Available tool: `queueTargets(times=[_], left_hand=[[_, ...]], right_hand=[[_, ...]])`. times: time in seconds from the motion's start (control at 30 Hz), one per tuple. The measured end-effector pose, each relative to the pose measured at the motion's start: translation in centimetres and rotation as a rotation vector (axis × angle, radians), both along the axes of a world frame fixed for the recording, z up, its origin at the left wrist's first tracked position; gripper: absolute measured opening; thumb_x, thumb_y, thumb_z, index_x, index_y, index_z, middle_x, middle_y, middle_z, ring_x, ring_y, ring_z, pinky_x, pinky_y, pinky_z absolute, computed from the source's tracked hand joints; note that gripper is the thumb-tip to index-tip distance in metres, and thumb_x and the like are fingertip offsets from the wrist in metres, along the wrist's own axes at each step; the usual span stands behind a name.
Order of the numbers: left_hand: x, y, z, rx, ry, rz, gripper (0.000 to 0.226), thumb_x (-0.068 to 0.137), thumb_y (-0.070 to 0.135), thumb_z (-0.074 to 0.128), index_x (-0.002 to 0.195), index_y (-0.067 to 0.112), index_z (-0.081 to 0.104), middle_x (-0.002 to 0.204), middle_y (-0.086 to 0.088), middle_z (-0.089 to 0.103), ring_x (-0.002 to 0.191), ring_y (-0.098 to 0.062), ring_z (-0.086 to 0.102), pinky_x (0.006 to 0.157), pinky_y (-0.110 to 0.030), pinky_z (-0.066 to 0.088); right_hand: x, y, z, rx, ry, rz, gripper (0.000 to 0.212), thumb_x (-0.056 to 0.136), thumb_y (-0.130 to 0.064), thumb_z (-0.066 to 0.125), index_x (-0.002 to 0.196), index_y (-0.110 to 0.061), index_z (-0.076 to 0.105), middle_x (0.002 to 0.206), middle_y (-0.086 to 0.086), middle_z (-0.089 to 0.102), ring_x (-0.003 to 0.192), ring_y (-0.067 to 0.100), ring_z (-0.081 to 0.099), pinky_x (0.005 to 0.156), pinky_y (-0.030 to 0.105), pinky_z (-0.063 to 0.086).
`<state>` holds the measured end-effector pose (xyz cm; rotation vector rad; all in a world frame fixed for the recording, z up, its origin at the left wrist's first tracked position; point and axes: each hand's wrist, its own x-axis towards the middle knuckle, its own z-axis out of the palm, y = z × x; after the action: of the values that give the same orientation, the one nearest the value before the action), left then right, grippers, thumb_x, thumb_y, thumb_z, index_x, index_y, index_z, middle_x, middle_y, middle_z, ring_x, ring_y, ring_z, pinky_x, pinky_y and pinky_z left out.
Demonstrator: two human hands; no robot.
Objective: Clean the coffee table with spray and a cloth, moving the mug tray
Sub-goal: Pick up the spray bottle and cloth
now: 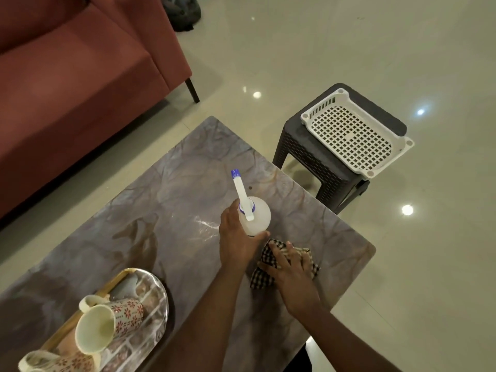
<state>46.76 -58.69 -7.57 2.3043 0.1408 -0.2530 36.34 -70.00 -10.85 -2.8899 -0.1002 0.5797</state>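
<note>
While your left hand (236,237) grips the spray bottle (256,214) upright on the coffee table (174,189), nozzle aimed toward 11 o'clock, your right hand (291,267) lies flat and spread on the checked cloth (264,264) just at the bottle's 5 o'clock. The wet sheen (206,224) sits at the cloth's 10 o'clock, so your right hand is better placed to wipe. The mug tray (150,285) waits at 7 o'clock, well apart.
</note>
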Motion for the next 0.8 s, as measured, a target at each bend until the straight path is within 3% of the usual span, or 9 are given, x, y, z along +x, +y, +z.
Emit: queueTargets(times=[0.27, 0.37, 0.57, 0.67, 0.73, 0.77, 0.8], left_hand=[[1.0, 0.3, 0.1, -0.016, -0.015, -0.074, 0.091, 0.060, 0.022, 0.088, 0.138, 0.016, 0.042, 0.130, -0.002, 0.051, 0.121, -0.024, 0.049, 0.091, -0.030, 0.039], [0.7, 0.6, 0.5, -0.006, -0.028, -0.096, 0.091, 0.058, 0.025, 0.089, 0.136, 0.015, 0.043, 0.129, -0.004, 0.053, 0.119, -0.025, 0.051, 0.093, -0.033, 0.042], [0.6, 0.7, 3.3, -0.067, -0.057, -0.121, 0.097, 0.059, 0.032, 0.090, 0.140, 0.019, 0.039, 0.133, 0.001, 0.050, 0.123, -0.020, 0.048, 0.095, -0.026, 0.036], [1.3, 0.1, 5.2, -0.108, -0.083, -0.138, 0.100, 0.056, 0.035, 0.091, 0.139, 0.021, 0.038, 0.133, 0.001, 0.049, 0.123, -0.019, 0.049, 0.101, -0.033, 0.043], [2.7, -1.2, 6.6, -0.121, -0.108, -0.157, 0.102, 0.055, 0.035, 0.092, 0.140, 0.020, 0.037, 0.133, -0.002, 0.049, 0.123, -0.019, 0.048, 0.103, -0.039, 0.045], [3.8, -2.3, 7.2, -0.115, -0.113, -0.166, 0.103, 0.056, 0.034, 0.092, 0.141, 0.019, 0.037, 0.133, -0.003, 0.049, 0.123, -0.019, 0.048, 0.103, -0.038, 0.044], [4.8, -3.2, 7.6, -0.114, -0.122, -0.168, 0.103, 0.056, 0.033, 0.092, 0.141, 0.018, 0.036, 0.133, -0.003, 0.048, 0.123, -0.019, 0.047, 0.103, -0.038, 0.044]], right_hand=[[1.0, -0.2, 0.1, -0.025, 0.020, 0.026, 0.065, 0.038, -0.011, 0.089, 0.093, -0.041, 0.072, 0.126, 0.004, 0.063, 0.102, 0.040, 0.063, 0.066, 0.060, 0.049], [1.1, -0.5, 0.3, 0.037, -0.007, -0.015, 0.068, 0.038, -0.014, 0.091, 0.097, -0.041, 0.070, 0.125, 0.003, 0.062, 0.103, 0.037, 0.063, 0.070, 0.059, 0.051], [1.2, -0.5, 3.9, 0.142, -0.170, -0.111, 0.071, 0.041, -0.018, 0.093, 0.104, -0.039, 0.067, 0.126, 0.003, 0.062, 0.105, 0.036, 0.063, 0.079, 0.058, 0.052], [1.6, -0.9, 6.9, 0.178, -0.206, -0.122, 0.067, 0.045, -0.021, 0.091, 0.104, -0.042, 0.067, 0.122, 0.000, 0.064, 0.103, 0.032, 0.064, 0.080, 0.052, 0.052], [2.6, -1.9, 8.1, 0.174, -0.224, -0.130, 0.045, 0.071, -0.026, 0.071, 0.111, -0.045, 0.064, 0.131, -0.004, 0.057, 0.113, 0.029, 0.058, 0.089, 0.050, 0.049], [3.6, -2.9, 8.5, 0.202, -0.194, -0.166, 0.040, 0.083, -0.033, 0.046, 0.120, -0.047, 0.057, 0.140, -0.007, 0.049, 0.123, 0.028, 0.049, 0.098, 0.051, 0.043], [4.8, -3.9, 8.7, 0.199, -0.194, -0.190, 0.050, 0.085, -0.038, 0.025, 0.126, -0.048, 0.052, 0.145, -0.009, 0.041, 0.130, 0.027, 0.041, 0.104, 0.050, 0.037]])
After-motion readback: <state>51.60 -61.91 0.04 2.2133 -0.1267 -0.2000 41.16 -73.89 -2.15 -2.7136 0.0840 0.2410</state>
